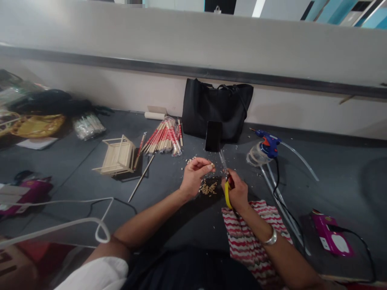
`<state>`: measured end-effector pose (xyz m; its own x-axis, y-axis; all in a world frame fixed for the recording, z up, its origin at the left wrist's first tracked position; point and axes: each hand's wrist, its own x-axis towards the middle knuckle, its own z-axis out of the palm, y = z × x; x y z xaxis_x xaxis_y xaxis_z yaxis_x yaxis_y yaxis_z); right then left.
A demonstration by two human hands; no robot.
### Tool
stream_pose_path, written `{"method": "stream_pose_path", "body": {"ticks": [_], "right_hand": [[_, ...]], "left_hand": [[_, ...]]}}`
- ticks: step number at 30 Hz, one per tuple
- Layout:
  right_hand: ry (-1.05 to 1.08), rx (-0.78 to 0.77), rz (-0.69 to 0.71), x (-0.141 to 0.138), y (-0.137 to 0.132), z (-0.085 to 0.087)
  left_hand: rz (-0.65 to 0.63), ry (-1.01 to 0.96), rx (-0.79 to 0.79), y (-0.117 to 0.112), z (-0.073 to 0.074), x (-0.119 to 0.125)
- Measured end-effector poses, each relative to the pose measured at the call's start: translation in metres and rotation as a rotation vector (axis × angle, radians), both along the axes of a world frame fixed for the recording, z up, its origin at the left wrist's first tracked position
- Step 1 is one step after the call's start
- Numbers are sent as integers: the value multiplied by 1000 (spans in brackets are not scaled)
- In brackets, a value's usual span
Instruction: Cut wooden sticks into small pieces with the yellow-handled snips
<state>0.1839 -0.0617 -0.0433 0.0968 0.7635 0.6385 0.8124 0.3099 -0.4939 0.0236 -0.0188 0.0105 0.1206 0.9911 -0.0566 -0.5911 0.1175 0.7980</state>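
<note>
My left hand (192, 179) pinches a small pale stick piece (213, 165) between thumb and fingertips. In my right hand (238, 193) is a pair of scissors (227, 195) with a yellow handle, its blades pointing away from me; they look slightly blurred. Beneath and between my hands lies a pile of short cut stick pieces (208, 188), with more bits and crumbs scattered beyond my left hand. Left of them, a small frame built of wooden sticks (119, 156) stands near a loose long stick (141, 178) and red-wrapped chopsticks (163, 137).
A black bag (216, 106) stands against the wall, a phone (213, 137) leaning on it. At right are a blue glue gun (269, 141) on a clear roll, clear glue sticks (299, 154) and a purple power strip (331, 234). Striped cloth (238, 233) lies under my right forearm.
</note>
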Motion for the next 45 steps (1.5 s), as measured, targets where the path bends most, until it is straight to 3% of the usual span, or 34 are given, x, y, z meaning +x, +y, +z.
{"method": "stream_pose_path", "body": {"ticks": [3, 6, 9, 13, 17, 20, 23, 29, 40, 45], "right_hand": [[1, 14, 4, 0, 0, 1], [17, 32, 2, 0, 0, 1], [35, 20, -4, 1, 1, 0], [49, 16, -2, 1, 2, -1], [52, 36, -3, 0, 3, -1], [45, 33, 0, 1, 3, -2], [37, 18, -3, 2, 3, -3], [35, -4, 9, 2, 3, -5], [58, -66, 19, 3, 2, -7], [48, -30, -6, 3, 2, -4]], "left_hand": [[12, 42, 4, 4, -1, -3], [36, 231, 39, 16, -8, -13], [62, 642, 133, 33, -21, -27], [-35, 1254, 466, 50, -32, -44], [-63, 1573, 690, 48, -29, -45], [-111, 1582, 801, 37, -23, -36], [-314, 1559, 906, 24, -18, -24], [-480, 1752, 950, 3, -14, -9], [-500, 1699, 905, -3, -16, -4], [-460, 1511, 740, 5, -23, -5]]}}
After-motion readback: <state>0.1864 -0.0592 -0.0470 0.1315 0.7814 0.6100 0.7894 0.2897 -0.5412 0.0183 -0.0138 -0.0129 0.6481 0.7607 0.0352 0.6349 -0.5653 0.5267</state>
